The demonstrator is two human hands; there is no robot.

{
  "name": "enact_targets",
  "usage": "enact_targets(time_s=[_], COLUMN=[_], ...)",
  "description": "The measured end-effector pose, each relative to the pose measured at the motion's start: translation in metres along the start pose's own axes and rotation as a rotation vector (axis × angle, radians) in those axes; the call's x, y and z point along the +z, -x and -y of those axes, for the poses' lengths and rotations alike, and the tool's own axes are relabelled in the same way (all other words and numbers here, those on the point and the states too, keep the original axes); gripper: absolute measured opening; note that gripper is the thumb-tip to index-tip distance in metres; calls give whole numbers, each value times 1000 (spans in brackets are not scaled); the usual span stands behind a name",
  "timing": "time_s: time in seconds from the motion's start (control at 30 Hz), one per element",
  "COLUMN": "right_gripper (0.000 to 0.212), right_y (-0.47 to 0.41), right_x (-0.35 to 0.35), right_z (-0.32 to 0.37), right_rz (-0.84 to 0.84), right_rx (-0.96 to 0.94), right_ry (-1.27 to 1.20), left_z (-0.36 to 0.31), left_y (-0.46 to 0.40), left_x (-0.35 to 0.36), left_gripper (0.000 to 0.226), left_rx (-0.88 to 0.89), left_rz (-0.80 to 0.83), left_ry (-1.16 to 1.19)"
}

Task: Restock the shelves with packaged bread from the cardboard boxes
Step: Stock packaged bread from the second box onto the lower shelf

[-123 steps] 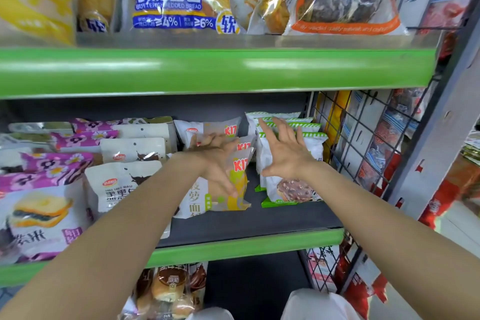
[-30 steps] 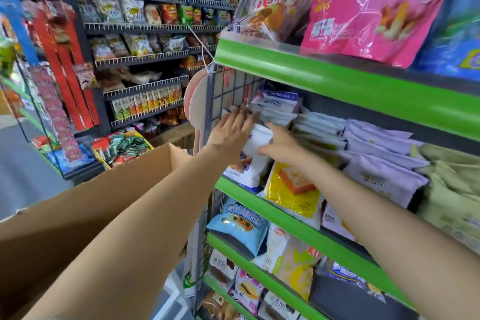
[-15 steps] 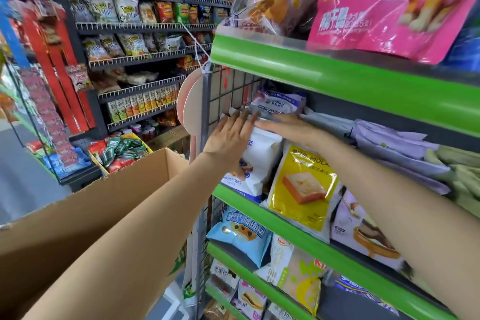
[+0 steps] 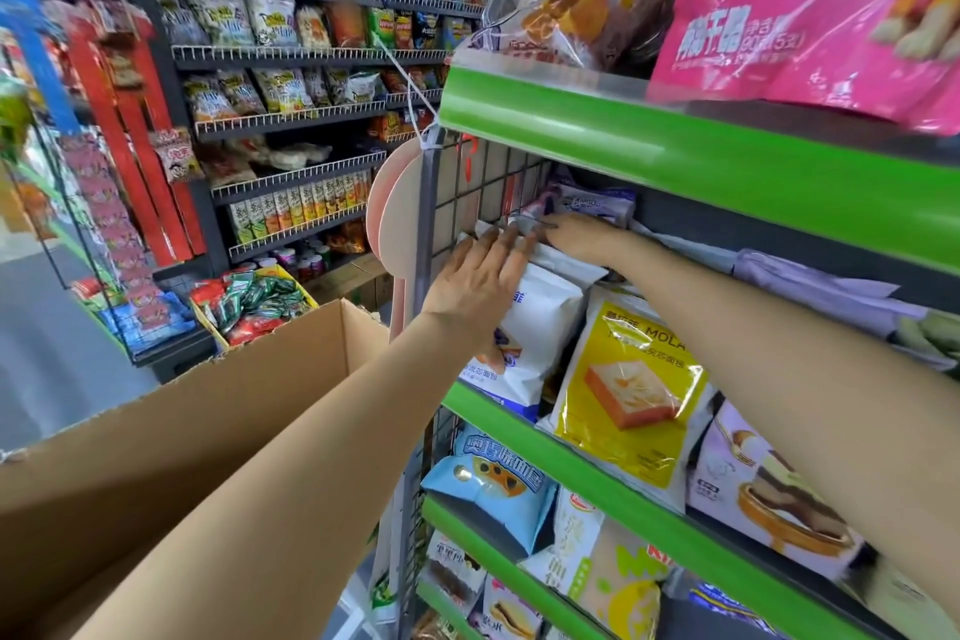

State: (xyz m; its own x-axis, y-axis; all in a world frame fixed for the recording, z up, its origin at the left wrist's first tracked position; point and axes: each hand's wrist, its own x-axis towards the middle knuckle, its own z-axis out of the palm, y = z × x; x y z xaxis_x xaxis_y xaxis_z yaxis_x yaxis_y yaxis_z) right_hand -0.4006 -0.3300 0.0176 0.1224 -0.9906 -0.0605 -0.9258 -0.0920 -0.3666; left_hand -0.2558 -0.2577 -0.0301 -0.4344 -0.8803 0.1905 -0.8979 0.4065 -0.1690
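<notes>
Shelving with green front edges [image 4: 675,146] fills the right side, closed at its end by a dark wire grid panel [image 4: 467,203]. An open brown cardboard box [image 4: 156,431] is seen at lower left, its inside hidden from view. Behind it, wire racks of snack bags [image 4: 270,68] line the far aisle.

On the middle shelf a white plastic bread packet with blue print [image 4: 540,327] stands at the grid end, just beside a yellow packet showing a slice of toast [image 4: 628,390]. The left hand [image 4: 478,281] is laid flat against the white packet's upper face, fingers straight — nothing is gripped. The right hand [image 4: 582,237] is reached over the packet's top edge towards a pale purple-printed packet [image 4: 592,200] at the back; its fingers are pointed into the shelf, and whether anything is pinched cannot be told.

A light blue bread bag [image 4: 493,489] sits on the shelf below, and a large pink bag [image 4: 810,10] rests on the shelf above.
</notes>
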Motion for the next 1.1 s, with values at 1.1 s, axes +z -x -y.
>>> enact_targets(time_s=[1.1], right_gripper=[101], right_y=[142], right_x=[-26], right_z=[-81], right_rz=[69], right_rx=[136], right_ry=[515], left_z=[-104], left_y=[6], left_x=[13], left_gripper=[139], left_rx=[372], left_rz=[-86], left_ry=[-32])
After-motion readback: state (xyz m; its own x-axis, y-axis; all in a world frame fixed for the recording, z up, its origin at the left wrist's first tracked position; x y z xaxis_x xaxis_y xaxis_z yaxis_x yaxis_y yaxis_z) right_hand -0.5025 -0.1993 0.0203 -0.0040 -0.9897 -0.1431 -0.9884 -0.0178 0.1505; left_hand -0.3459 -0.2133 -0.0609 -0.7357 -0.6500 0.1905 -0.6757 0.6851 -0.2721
